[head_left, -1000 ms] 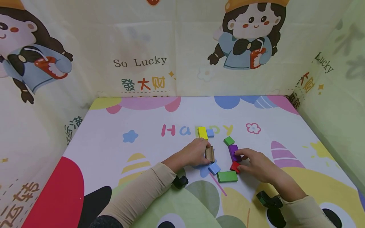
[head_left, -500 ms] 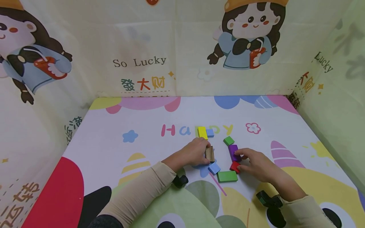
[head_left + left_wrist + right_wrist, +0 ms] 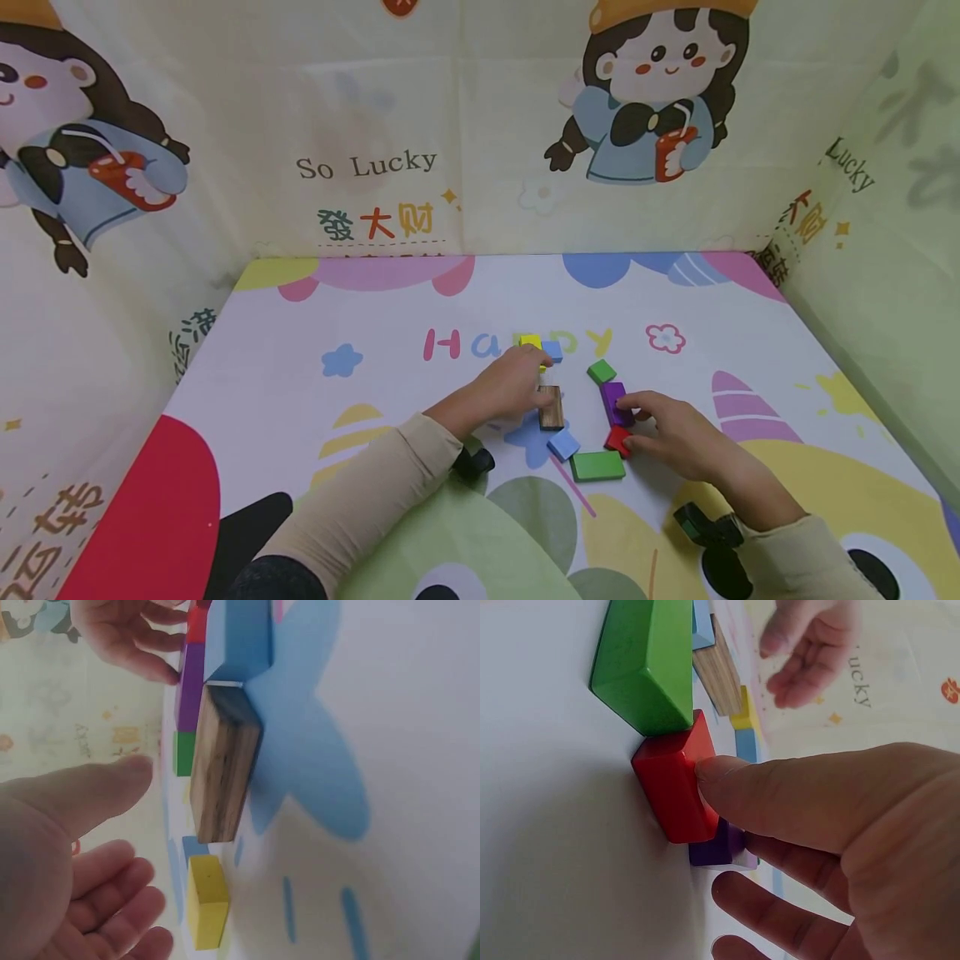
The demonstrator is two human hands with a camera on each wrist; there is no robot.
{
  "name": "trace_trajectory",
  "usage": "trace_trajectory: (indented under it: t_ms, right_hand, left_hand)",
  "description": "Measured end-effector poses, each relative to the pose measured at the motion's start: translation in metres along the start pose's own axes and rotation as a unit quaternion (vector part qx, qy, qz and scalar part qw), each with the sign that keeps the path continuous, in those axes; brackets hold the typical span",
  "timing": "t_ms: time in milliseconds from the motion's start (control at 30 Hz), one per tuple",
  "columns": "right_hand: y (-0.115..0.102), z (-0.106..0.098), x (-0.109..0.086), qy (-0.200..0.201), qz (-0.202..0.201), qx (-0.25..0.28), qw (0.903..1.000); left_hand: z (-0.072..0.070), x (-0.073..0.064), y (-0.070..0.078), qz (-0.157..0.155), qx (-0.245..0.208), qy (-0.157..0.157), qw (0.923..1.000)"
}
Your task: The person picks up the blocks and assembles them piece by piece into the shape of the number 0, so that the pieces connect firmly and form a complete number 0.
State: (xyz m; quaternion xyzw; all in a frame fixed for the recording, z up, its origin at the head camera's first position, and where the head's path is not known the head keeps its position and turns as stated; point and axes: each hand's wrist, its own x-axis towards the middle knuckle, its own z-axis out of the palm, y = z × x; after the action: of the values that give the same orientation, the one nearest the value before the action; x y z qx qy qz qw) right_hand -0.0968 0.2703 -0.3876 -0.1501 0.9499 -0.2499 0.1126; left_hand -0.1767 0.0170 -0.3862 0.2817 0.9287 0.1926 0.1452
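My left hand [image 3: 513, 383] hovers beside the wood-grain block [image 3: 551, 408], its fingers over the yellow block [image 3: 529, 341]. In the left wrist view its thumb and fingers are spread apart, with space between them and the wood-grain block [image 3: 225, 772]. My right hand [image 3: 678, 429] has its thumb against the red block [image 3: 618, 437] and its index fingertip on the purple block [image 3: 611, 393]. Seen from the right wrist, the thumb is laid on the side of the red block [image 3: 671, 784], while the other fingers are loosely extended.
More blocks complete a rough ring: a long green block [image 3: 597, 467] at the near side, a blue block [image 3: 562, 444] next to it, a small green block [image 3: 602, 371] and another blue block [image 3: 553, 352] farther back. A patterned cloth [image 3: 397, 317] covers the table.
My left hand has let go of the wood-grain block and moved back, away from me, toward the yellow block. The right hand stays on the red and purple blocks.
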Motion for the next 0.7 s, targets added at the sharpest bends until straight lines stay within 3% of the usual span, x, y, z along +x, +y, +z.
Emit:
trace_trajectory:
  t_ms: [233, 700]
  right_hand:
    - [0.000, 0.000, 0.000, -0.003, 0.003, 0.003, 1.0000]
    - [-0.001, 0.000, 0.000, 0.001, 0.011, -0.001, 0.9999]
  left_hand:
    - [-0.008, 0.014, -0.005, 0.011, -0.004, 0.037, 0.9993]
    - [-0.005, 0.038, -0.017, -0.013, 0.019, 0.033, 0.9992]
